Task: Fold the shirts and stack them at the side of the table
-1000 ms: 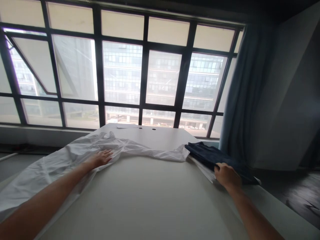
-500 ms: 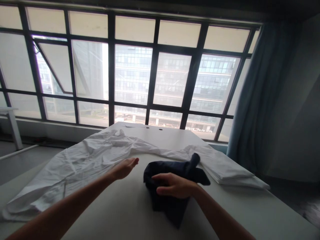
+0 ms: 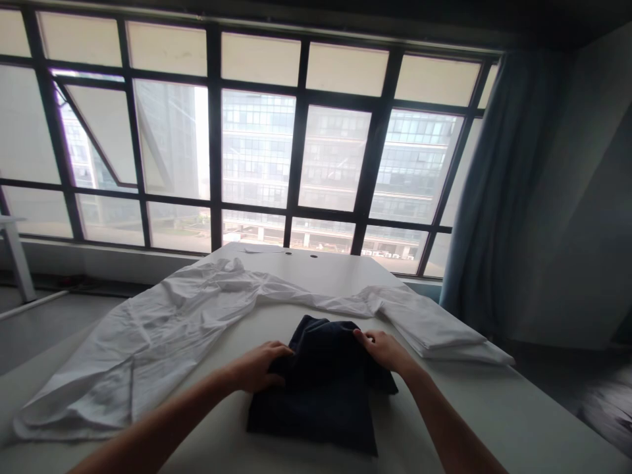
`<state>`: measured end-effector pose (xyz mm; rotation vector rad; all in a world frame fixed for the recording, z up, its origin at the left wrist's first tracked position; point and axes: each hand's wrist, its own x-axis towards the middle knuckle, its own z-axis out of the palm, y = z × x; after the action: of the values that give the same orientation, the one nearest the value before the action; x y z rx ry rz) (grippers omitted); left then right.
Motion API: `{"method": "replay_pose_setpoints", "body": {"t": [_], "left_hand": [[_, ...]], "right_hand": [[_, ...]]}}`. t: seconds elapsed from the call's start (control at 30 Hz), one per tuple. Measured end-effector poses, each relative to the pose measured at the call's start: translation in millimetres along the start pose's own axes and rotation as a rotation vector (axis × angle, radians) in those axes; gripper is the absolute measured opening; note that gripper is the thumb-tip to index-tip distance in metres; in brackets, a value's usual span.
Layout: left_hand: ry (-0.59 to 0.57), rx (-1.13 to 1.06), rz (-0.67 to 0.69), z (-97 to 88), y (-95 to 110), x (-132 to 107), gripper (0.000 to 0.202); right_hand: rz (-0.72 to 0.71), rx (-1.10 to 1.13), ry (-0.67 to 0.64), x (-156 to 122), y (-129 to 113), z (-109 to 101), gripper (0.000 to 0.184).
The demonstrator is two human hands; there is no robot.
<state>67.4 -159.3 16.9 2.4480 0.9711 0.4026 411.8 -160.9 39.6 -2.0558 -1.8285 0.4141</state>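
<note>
Left hand (image 3: pixel 259 370): fingers (image 3: pixel 280 350) curled narrow, closed on the upper left edge of the dark cloth (image 3: pixel 320 395).
Right hand (image 3: pixel 385 350): fingers (image 3: pixel 364 338) bent narrow, pinching the cloth's upper right edge.
Dark cloth: folded, lying flat on the table (image 3: pixel 494 421), near its front middle, between the 2 hands.
White garment (image 3: pixel 148 336): crumpled, spread over the table's left and far side, just beyond the cloth.
Folded white pile (image 3: pixel 439 332): on the table's right side, near the right hand.
Curtain (image 3: pixel 488 197): hangs right of the window (image 3: pixel 257 151).
</note>
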Motion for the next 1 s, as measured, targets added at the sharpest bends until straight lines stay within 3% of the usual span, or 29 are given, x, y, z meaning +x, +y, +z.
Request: {"method": "replay_pose_setpoints", "body": {"t": [0.1, 0.13, 0.17, 0.23, 0.33, 0.43, 0.53, 0.6, 0.63, 0.73, 0.8, 0.83, 0.9, 1.0], "left_hand": [[-0.05, -0.079, 0.09, -10.6, 3.9, -4.5, 0.036], [-0.049, -0.126, 0.092, -11.9, 4.5, -4.8, 0.033], [-0.033, -0.182, 0.081, -11.7, 4.6, -4.4, 0.043], [0.03, -0.282, 0.021, -7.9, 3.0, -2.1, 0.061], [0.13, -0.39, -0.113, 0.1, -1.6, 2.0, 0.051], [0.107, -0.452, -0.165, 3.2, -4.5, 3.9, 0.064], [0.063, -0.405, -0.137, -0.1, -6.3, 4.5, 0.037], [0.149, -0.34, -0.134, -5.1, -8.9, 4.7, 0.025], [0.229, -0.322, -0.142, -8.5, -10.7, 4.6, 0.025], [0.493, -0.394, -0.178, -22.3, -14.7, 2.3, 0.036], [0.663, -0.425, -0.178, -33.1, -13.5, -1.4, 0.042], [0.732, -0.408, -0.163, -37.8, -11.5, -3.8, 0.042], [0.814, -0.341, -0.106, -43.7, -5.1, -8.9, 0.037], [0.765, -0.267, -0.034, -41.7, 6.4, -16.6, 0.031]], "right_hand": [[0.07, 0.115, -0.082, 2.5, 5.3, -0.3, 0.069], [0.081, 0.119, -0.111, 1.9, 4.9, -0.3, 0.067], [0.076, 0.124, -0.153, 0.5, 4.0, 0.0, 0.062], [-0.012, 0.141, -0.25, -4.2, 1.4, 1.9, 0.047], [-0.216, 0.224, -0.37, -12.0, -3.5, 6.5, 0.035], [-0.299, 0.263, -0.451, -15.8, -9.7, 10.3, 0.031], [-0.336, 0.184, -0.502, -15.0, -18.4, 10.9, 0.024], [-0.36, 0.079, -0.431, -12.5, -25.9, 9.9, 0.02], [-0.362, 0.037, -0.314, -10.6, -29.9, 9.4, 0.018], [-0.338, 0.045, 0.27, -2.2, -41.1, 11.0, 0.022], [-0.354, 0.108, 0.553, 4.7, -44.9, 15.9, 0.035], [-0.374, 0.124, 0.603, 8.1, -45.1, 19.6, 0.039], [-0.412, 0.114, 0.555, 13.7, -42.4, 29.0, 0.046], [-0.428, 0.078, 0.363, 19.1, -34.2, 43.6, 0.043]]}}
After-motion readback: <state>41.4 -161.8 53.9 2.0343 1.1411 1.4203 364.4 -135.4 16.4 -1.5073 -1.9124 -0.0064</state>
